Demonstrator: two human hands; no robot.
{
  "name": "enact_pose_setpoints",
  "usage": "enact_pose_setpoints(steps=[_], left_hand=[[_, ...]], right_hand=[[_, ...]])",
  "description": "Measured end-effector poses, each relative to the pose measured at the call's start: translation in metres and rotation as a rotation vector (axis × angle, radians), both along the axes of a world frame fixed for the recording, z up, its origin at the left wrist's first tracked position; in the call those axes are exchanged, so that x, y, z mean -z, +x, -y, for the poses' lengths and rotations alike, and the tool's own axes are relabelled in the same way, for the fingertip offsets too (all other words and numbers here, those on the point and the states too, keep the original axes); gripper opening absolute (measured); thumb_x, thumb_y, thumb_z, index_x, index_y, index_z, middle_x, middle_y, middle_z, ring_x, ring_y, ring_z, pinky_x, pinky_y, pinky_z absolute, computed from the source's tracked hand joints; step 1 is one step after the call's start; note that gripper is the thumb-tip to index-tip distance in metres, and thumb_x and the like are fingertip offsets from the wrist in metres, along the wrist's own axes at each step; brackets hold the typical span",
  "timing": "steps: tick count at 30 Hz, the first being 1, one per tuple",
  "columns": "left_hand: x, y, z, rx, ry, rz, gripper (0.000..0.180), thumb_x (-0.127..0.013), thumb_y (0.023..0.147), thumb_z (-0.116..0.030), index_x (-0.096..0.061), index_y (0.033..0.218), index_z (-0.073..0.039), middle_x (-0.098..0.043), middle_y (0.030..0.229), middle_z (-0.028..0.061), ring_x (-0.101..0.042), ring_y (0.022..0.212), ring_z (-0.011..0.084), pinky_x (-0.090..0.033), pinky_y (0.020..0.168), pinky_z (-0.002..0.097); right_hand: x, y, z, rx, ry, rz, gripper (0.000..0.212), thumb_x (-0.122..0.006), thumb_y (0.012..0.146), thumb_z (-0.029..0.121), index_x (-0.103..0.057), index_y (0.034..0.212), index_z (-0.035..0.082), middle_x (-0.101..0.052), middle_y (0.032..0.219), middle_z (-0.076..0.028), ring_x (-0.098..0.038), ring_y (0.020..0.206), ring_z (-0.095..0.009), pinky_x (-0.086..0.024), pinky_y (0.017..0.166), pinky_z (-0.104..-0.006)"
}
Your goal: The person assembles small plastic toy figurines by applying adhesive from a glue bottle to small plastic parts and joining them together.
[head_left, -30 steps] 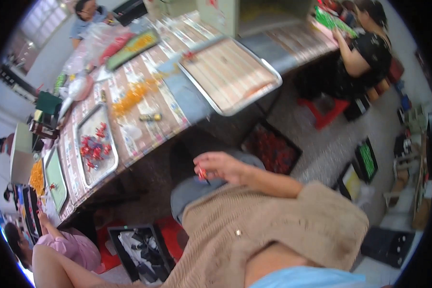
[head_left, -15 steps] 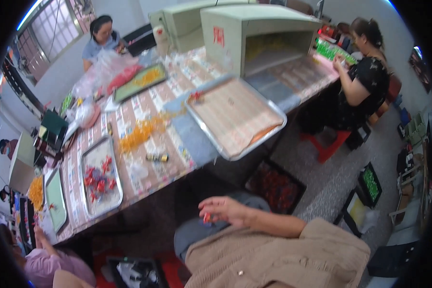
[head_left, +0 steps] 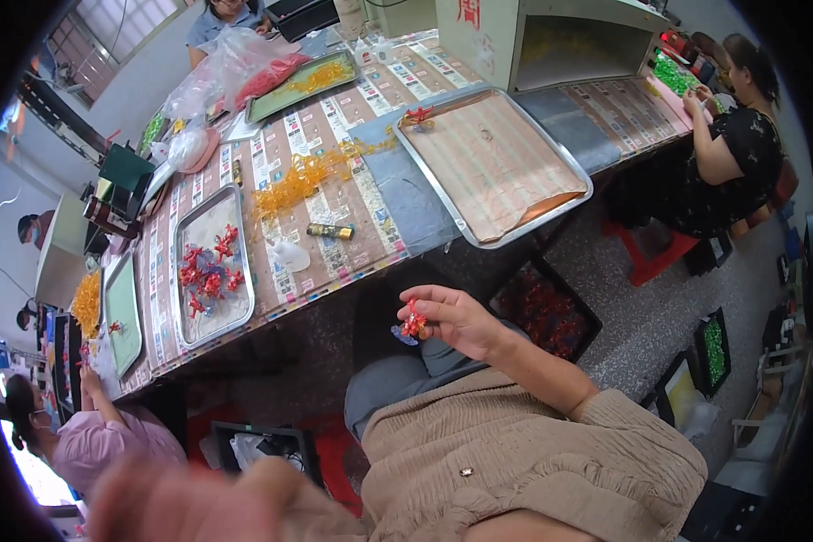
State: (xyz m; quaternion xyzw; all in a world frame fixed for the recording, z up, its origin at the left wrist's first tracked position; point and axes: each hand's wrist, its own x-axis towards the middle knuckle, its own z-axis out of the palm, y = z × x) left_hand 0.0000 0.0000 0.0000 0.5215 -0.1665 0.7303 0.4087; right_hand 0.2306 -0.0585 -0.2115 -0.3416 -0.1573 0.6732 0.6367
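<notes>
Over my lap, my right hand (head_left: 461,323) pinches a small red plastic figure (head_left: 413,322) with clear blue and yellow-orange parts. My left hand (head_left: 176,501) is raised at the lower left, smeared by motion, so its fingers do not show. On the table ahead, a metal tray (head_left: 250,307) carries a pile of similar red and blue figures (head_left: 210,275). To its right lie loose yellow plastic pieces (head_left: 289,185), a small white bottle (head_left: 291,256) and a dark tube with a gold end (head_left: 330,231).
A large paper-lined tray (head_left: 497,163) overhangs the table edge, with one red figure (head_left: 417,116) at its corner. A box-shaped booth (head_left: 479,41) stands behind. Co-workers sit around the table. A black crate of red pieces (head_left: 544,307) is on the floor.
My right hand has risen, bringing the red figure into plain view. My left hand has come into the lower left. The view has shifted, so the table sits further right.
</notes>
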Motion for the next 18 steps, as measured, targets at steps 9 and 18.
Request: enact_pose_setpoints(steps=[9, 18], left_hand=[[0.199, 0.076, 0.024, 0.424, -1.203, -0.839, 0.042, -0.055, 0.094, -0.010, -0.043, 0.133, -0.002, -0.053, 0.121, 0.0076, -0.055, 0.104, 0.0127, -0.049, 0.085, 0.0269], [0.198, 0.074, -0.007, 0.451, -1.138, -0.825, 0.045, -0.060, 0.089, -0.002, -0.043, 0.131, 0.002, -0.055, 0.117, 0.0124, -0.059, 0.100, 0.0157, -0.052, 0.085, 0.0298]], right_hand=[[-0.007, 0.007, 0.002, 0.085, 0.147, 0.171, 0.040, -0.063, 0.089, 0.010, -0.051, 0.126, 0.000, -0.063, 0.113, -0.016, -0.061, 0.103, -0.019, -0.049, 0.092, -0.0322], [-0.007, 0.008, -0.015, 0.038, 0.144, 0.258, 0.045, -0.067, 0.086, 0.010, -0.051, 0.127, 0.000, -0.061, 0.118, -0.016, -0.059, 0.110, -0.021, -0.047, 0.096, -0.0353]])
